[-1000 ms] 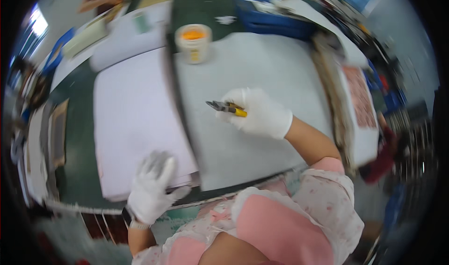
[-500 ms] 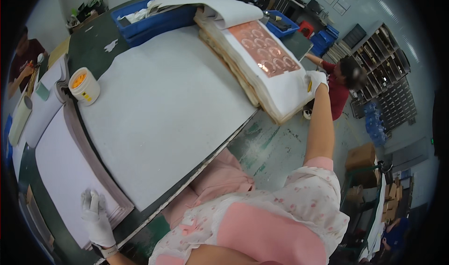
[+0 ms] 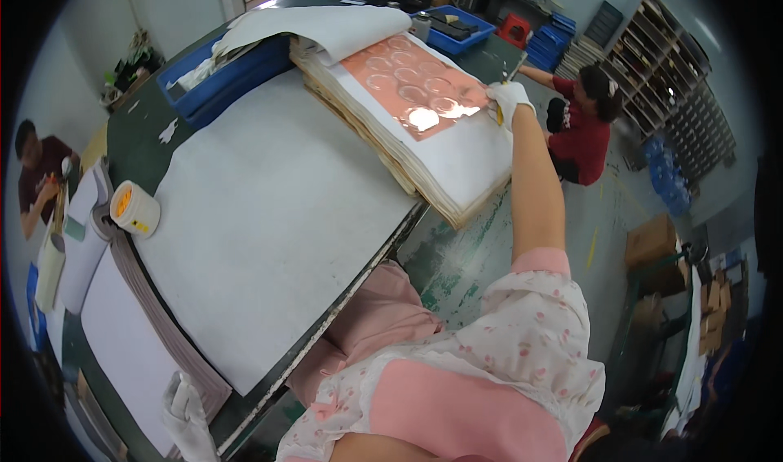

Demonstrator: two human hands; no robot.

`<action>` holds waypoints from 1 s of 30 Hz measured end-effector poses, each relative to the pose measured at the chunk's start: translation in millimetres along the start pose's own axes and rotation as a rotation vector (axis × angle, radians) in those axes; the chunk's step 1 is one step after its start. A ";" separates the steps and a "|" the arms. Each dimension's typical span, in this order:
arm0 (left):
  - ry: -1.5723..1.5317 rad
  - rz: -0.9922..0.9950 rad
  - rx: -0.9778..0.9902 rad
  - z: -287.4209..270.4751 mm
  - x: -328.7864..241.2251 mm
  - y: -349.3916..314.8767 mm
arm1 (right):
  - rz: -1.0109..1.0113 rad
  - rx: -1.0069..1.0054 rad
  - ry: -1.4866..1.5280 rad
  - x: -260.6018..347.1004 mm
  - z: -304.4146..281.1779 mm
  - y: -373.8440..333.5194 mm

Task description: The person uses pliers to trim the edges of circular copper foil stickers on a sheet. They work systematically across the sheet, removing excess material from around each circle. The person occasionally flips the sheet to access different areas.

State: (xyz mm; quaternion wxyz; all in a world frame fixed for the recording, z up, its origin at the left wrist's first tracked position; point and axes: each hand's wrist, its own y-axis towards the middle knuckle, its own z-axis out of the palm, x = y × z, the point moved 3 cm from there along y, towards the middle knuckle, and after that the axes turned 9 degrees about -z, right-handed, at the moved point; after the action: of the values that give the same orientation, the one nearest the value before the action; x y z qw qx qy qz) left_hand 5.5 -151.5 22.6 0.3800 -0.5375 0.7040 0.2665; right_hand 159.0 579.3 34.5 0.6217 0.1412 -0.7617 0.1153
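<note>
My right hand (image 3: 510, 103), white-gloved, is closed at the far right edge of a thick stack of white sheets (image 3: 477, 164). A yellow piece, seemingly the handle of a slim tool (image 3: 499, 116), shows in its grip; the tool's kind is hidden. On that stack lies a glossy copper-coloured sheet (image 3: 416, 87) with round shapes. White paper (image 3: 326, 28) is folded back over the stack's far end. At the lower left my left hand (image 3: 187, 417), also gloved, rests by a stack of large white sheets (image 3: 122, 323), fingers loosely bent, holding nothing visible.
A large grey-white sheet (image 3: 277, 209) covers the green table (image 3: 139, 148). At its left stands a white tub (image 3: 135, 209) with orange pieces. Blue bins (image 3: 204, 95) sit behind. One person (image 3: 583, 128) crouches beyond the table's right end; another (image 3: 41, 168) works at far left.
The view has shifted, with the table and stacks sitting further left. My right hand has moved up the stack's right edge, closer to the copper-coloured sheet. My left hand has drawn toward the near edge.
</note>
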 end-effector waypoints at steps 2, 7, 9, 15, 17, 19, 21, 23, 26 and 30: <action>0.040 0.043 0.012 15.4 -38.5 -6.3 | -0.094 -0.052 0.025 10.1 1.2 -24.8; -0.643 -0.136 0.182 90.6 -25.7 2.8 | -0.252 -0.030 0.173 6.5 8.3 -143.5; -0.838 -0.293 0.638 151.7 -39.5 2.7 | -0.355 -0.087 0.201 -8.8 6.0 -195.9; -1.349 -0.594 1.286 263.0 -93.4 4.9 | -0.110 -0.075 0.477 -50.9 -6.1 -316.1; -1.292 -0.480 1.159 273.2 -96.6 11.7 | -0.054 -0.022 0.483 -63.2 -6.9 -335.8; -1.067 -0.233 0.854 278.0 -91.3 13.4 | -0.036 0.007 0.477 -72.0 -6.2 -349.8; -1.063 -0.346 0.667 267.7 -78.9 9.0 | -0.039 0.027 0.450 -83.7 2.7 -359.9; -1.071 -0.264 0.581 238.3 -81.9 4.4 | -0.027 0.085 0.470 -91.9 19.7 -364.5; -0.963 -0.245 0.383 193.1 -52.9 0.8 | 0.040 0.285 0.476 -100.3 55.1 -376.3; -0.835 -0.278 0.180 137.2 -23.7 -3.4 | 0.095 0.561 0.424 -113.4 114.1 -394.0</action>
State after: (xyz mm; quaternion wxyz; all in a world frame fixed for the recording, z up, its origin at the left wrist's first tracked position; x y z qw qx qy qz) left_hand 46.0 -31.8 -36.0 0.7092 -0.4380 0.4317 0.3446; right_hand 217.1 179.6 -99.4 0.6970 0.2439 -0.5600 0.3758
